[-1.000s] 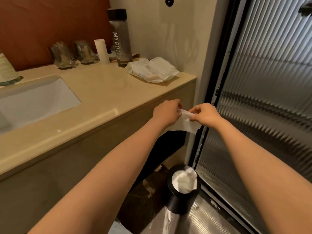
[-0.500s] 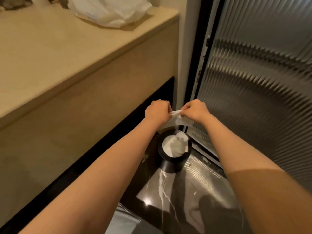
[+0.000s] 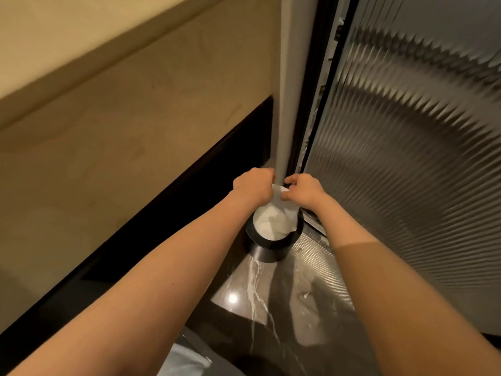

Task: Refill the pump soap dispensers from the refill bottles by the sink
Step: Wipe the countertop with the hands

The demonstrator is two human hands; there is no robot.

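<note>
No soap dispenser or refill bottle is in view. Both my arms reach down toward the floor. My left hand (image 3: 253, 185) and my right hand (image 3: 302, 189) are close together, fingers curled, each pinching an edge of a white tissue (image 3: 279, 198). The tissue hangs directly above the mouth of a small round black bin (image 3: 267, 251), which holds a white liner or more white paper (image 3: 272, 222). The tissue's lower edge blends into that white content, so I cannot tell whether they touch.
The beige vanity front (image 3: 122, 147) with a dark recess (image 3: 189, 202) below it fills the left. A ribbed glass door (image 3: 406, 158) in a black frame stands on the right. The bin sits on a dark marble floor (image 3: 260, 302) in the corner.
My view has tipped down from the countertop to the floor. Both hands have carried the tissue down from counter-edge height to just above the bin.
</note>
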